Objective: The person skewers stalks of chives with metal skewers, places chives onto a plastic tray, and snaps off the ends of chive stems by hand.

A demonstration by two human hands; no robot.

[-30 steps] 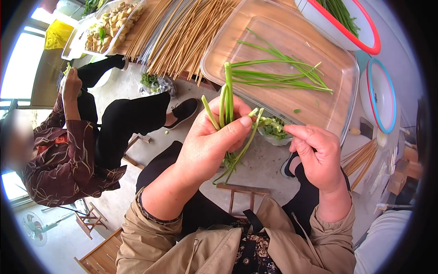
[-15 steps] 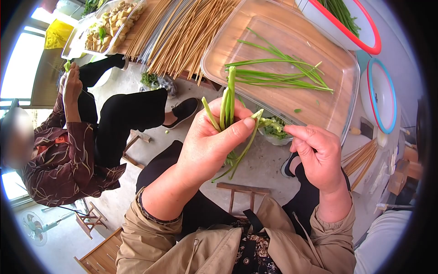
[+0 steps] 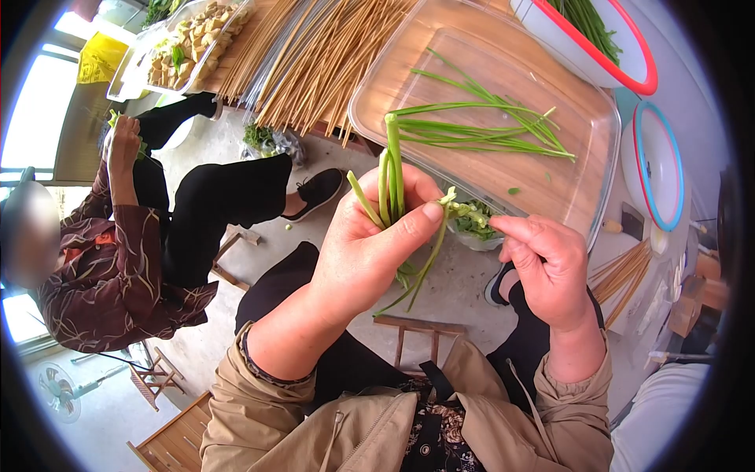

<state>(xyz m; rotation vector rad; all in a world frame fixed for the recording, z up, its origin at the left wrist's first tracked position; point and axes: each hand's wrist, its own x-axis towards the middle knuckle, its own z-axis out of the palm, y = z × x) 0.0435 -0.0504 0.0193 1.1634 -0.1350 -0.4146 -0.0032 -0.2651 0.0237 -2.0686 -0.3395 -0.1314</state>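
Observation:
Green stems [image 3: 392, 177] stand up out of my left hand [image 3: 373, 236], whose fingers are wrapped round them; thin green strands hang below it. Between my hands, pale green pieces [image 3: 469, 214] reach from my left thumb to the fingertips of my right hand [image 3: 544, 263]. The right fingers are pinched on their end. Beyond my hands, a clear plastic tray [image 3: 472, 85] holds several long green stalks [image 3: 495, 139]. Below its near edge, a small container of green leaves [image 3: 474, 236] is partly hidden by the pieces and my right hand.
Many thin wooden sticks [image 3: 318, 63] lie on the table, left of the tray. A clear box holds brown cubes [image 3: 191, 51]. Red-rimmed [image 3: 629, 79] and blue-rimmed [image 3: 678, 181] basins are at right. Another person [image 3: 118, 267] sits at left, holding something green. A wooden stool [image 3: 417, 324] is below.
The stems in my left hand have shifted slightly, and the strands below it hang differently. My right hand stays in nearly the same place. The other person's hands have moved a little.

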